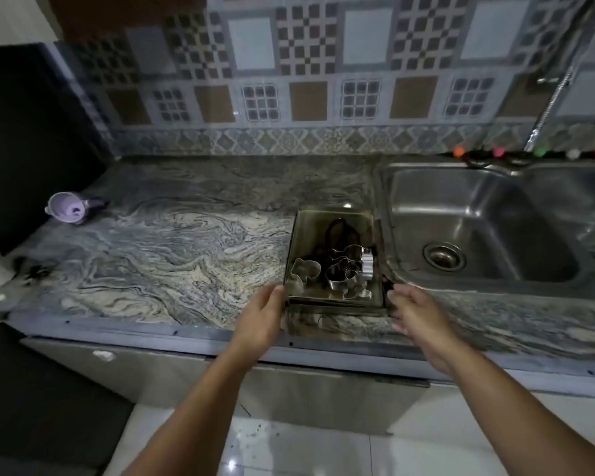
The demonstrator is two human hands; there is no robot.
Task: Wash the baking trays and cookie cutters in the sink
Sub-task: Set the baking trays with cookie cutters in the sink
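From my remote seat, the head camera looked down on a marbled stone countertop with a steel sink set into it on the right. The baking trays sat stacked on the counter just beside the sink's left rim, the near edge close to the counter's front. At least two trays showed at the near edge, though I could not count them for certain. Inside the top tray lay the metal cookie cutters, bunched toward the near right corner, with one cutter lying apart at the near left. Dark burnt-looking marks stained the tray floor behind them.

The left hand was at the stack's near left corner, its fingers touching the tray edge and curling slightly against it; whether they truly gripped it I could not tell. The right hand was at the near right corner, fingers loosely spread and relaxed, fingertips just at the tray's side (contact there was too dim to confirm).

The sink basin showed its drain near the middle. A tap hung down from the tiled wall above the sink's far rim. Far left on the counter, a small lilac funnel lay tipped on its side, well apart from the trays.
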